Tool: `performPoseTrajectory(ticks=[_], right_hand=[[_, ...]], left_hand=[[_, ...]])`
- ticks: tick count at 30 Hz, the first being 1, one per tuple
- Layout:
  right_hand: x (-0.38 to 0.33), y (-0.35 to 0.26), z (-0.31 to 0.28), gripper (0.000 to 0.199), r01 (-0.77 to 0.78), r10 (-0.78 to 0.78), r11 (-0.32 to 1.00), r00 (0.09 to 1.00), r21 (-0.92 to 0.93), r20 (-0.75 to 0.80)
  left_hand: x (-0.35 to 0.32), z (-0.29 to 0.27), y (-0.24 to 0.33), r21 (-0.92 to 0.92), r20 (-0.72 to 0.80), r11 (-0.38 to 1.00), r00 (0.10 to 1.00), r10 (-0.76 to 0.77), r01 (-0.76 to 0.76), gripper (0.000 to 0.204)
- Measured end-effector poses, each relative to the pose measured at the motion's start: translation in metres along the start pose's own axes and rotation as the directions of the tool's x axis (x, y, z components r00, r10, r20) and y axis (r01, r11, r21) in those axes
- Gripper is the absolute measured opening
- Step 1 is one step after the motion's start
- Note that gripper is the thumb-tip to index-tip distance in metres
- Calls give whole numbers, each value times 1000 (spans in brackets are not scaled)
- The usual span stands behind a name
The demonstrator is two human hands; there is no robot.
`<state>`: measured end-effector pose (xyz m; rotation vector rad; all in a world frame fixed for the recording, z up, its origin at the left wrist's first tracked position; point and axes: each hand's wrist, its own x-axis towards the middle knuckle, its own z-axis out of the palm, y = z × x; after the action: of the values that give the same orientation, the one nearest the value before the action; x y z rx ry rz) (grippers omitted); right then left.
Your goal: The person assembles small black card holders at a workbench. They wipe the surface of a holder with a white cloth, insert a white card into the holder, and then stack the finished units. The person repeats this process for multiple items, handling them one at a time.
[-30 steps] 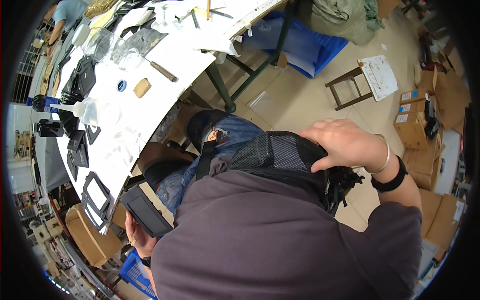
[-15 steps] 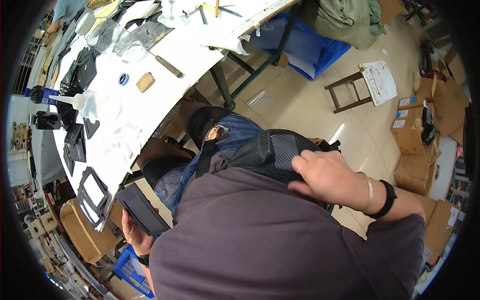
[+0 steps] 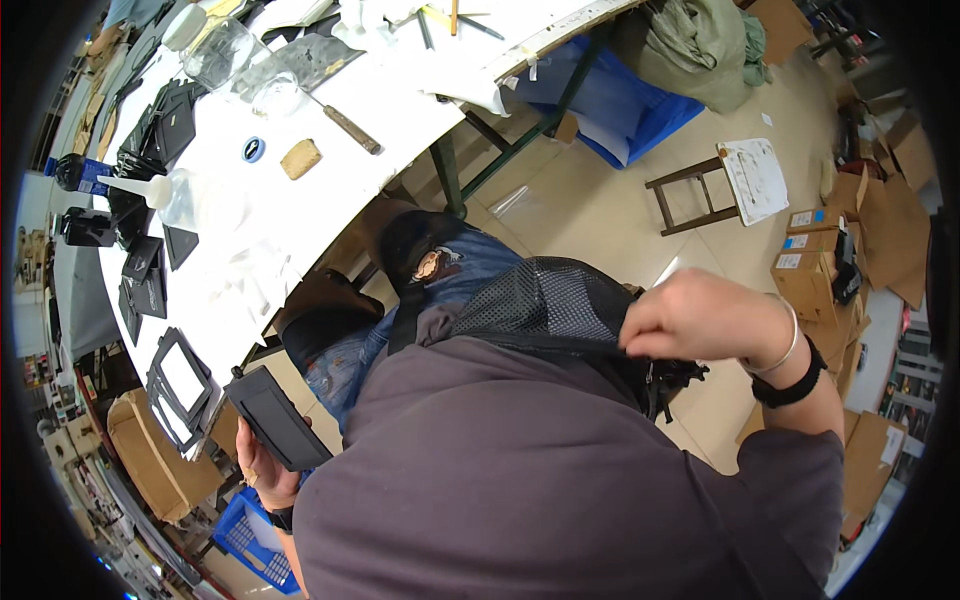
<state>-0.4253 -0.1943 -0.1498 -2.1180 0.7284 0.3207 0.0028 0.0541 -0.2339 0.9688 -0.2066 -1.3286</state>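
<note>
Left hand (image 3: 262, 470) gripped a black panel (image 3: 275, 417) low beside the desk (image 3: 330, 160) edge, fingers wrapped round its lower end. Right hand (image 3: 695, 318), wrist bent, pinched the mesh strap (image 3: 545, 305) at the chest.

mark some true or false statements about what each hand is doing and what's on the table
1. The left hand holds a flat dark rectangular panel. True.
2. The right hand rests on the white table. False: it grips the black mesh strap at the person's chest, away from the table.
3. A small wooden stool stands on the floor. True.
4. The right wrist is bare. False: it wears a thin bangle and a black band.
5. A blue crate sits below the left hand. True.
</note>
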Motion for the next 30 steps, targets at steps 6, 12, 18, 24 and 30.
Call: performPoseTrajectory(ticks=[6, 12, 18, 24, 30], right_hand=[[14, -7, 43, 24, -108, 7, 932, 960, -345, -281], [26, 1, 52, 18, -215, -72, 908, 767, -360, -638], [10, -1, 45, 15, -22, -128, 900, 941, -435, -313], [10, -22, 43, 13, 108, -198, 906, 963, -409, -184], [-6, -29, 28, 31, 122, -107, 982, 988, -143, 109]], left_hand=[[5, -1, 4, 15, 33, 1000, 999, -10, 9, 41], [5, 0, 4, -3, -31, 1000, 1000, -2, 2, 42], [8, -1, 6, 33, 19, 999, 1000, 4, -5, 42], [5, -1, 3, 16, 6, 1000, 1000, 15, -15, 41], [5, -2, 6, 33, 27, 999, 1000, -8, 7, 41]])
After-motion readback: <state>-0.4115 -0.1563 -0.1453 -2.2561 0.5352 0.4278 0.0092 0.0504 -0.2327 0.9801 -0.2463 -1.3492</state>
